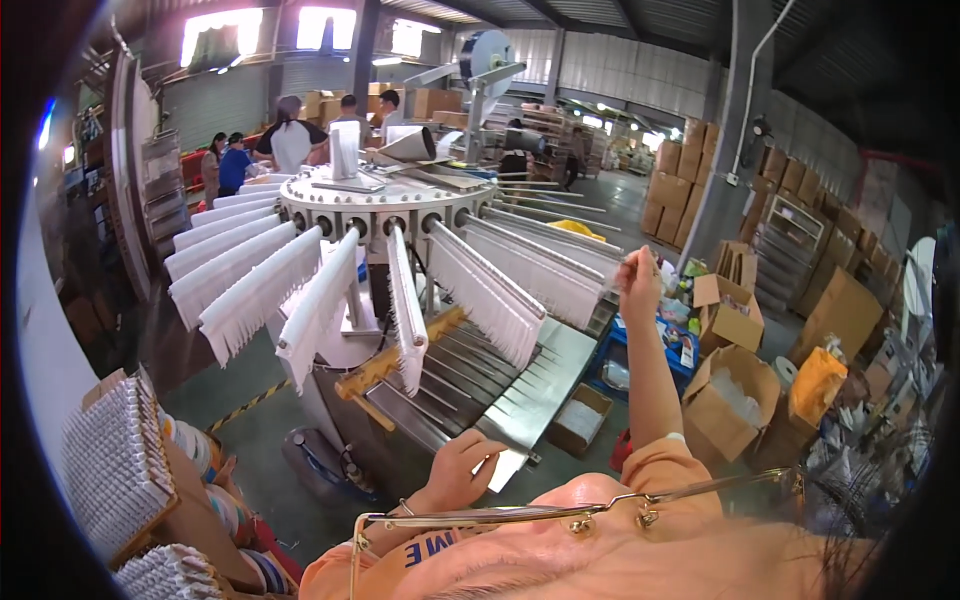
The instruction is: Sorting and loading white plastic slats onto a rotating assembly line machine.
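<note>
A round metal machine head [390, 205] carries rods around its rim. White strands hang in rows, like fringes, from many of them. My right hand [638, 282] is raised at the outer end of a fringed rod [545, 250] on the right. Its fingers are pinched together; what they hold, if anything, is too small to make out. My left hand [465, 472] is lower, over the near edge of a metal tray [535, 385] with thin bare rods beside it. The left fingers are loosely bent, thumb apart, with nothing visible in them.
A wooden bar [400, 355] crosses the bare rods. At left stands a carton packed with white-tipped pieces [115, 470]. Open cardboard boxes [730, 400], a blue crate [650, 355] and an orange bag [820, 385] lie at right. Several people [290, 140] are beyond the machine.
</note>
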Demonstrator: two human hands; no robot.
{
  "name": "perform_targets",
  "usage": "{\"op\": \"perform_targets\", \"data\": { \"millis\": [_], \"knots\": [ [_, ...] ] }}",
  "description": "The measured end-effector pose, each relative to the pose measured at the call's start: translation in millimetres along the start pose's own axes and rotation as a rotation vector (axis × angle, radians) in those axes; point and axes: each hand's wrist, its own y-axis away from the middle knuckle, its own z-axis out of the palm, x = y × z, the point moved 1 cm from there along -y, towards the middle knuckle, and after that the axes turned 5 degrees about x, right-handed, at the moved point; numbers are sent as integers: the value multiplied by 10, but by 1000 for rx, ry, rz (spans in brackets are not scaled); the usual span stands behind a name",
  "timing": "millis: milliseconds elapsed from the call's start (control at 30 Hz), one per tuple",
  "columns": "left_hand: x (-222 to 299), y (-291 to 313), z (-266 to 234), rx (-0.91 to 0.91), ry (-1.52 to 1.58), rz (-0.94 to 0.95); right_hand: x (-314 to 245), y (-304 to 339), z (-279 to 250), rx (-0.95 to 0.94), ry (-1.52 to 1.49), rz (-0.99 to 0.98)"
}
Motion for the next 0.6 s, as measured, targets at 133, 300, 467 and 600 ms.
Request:
{"op": "perform_targets", "data": {
  "millis": [133, 300, 467, 600],
  "knots": [
    [-28, -3, 2, -25, 4, -91, 7, 37, 93, -27, -74, 11],
    [-29, -15, 16, -42, 10, -134, -38, 50, 14, 14, 24, 2],
    [-33, 3, -17, -30, 8, -105, -42, 70, 28, 46, -32, 27],
    [-79, 30, -19, -13, 38, -97, -111, 101, 82, 67, -110, 82]
  ]
}}
